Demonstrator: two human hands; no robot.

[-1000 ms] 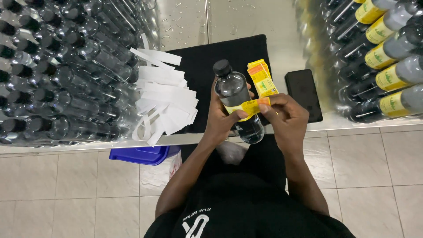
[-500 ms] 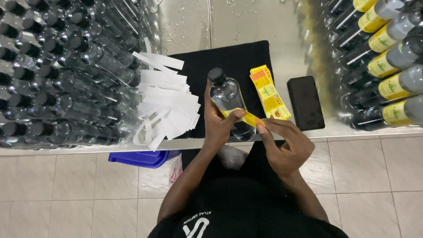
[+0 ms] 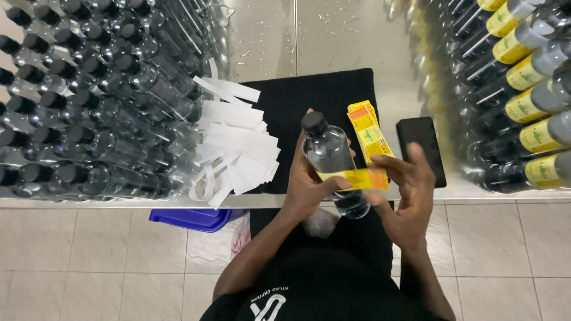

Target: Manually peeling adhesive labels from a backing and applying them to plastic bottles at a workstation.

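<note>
Above the black cloth (image 3: 309, 101), left hand (image 3: 309, 184) grips a clear bottle (image 3: 330, 160); right hand (image 3: 410, 190), fingers half-curled, presses a yellow label (image 3: 357, 178) onto it.

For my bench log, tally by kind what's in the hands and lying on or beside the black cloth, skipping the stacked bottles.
Bottle: 1, in left hand
Loose label: 1, right hand on it
Label stack: 1
Strip pile: 1
Phone: 1
Total: 5

A wet steel table (image 3: 333, 35) carries a black cloth (image 3: 309, 101), a phone (image 3: 421, 148) and rows of bottles (image 3: 83, 119).
</note>
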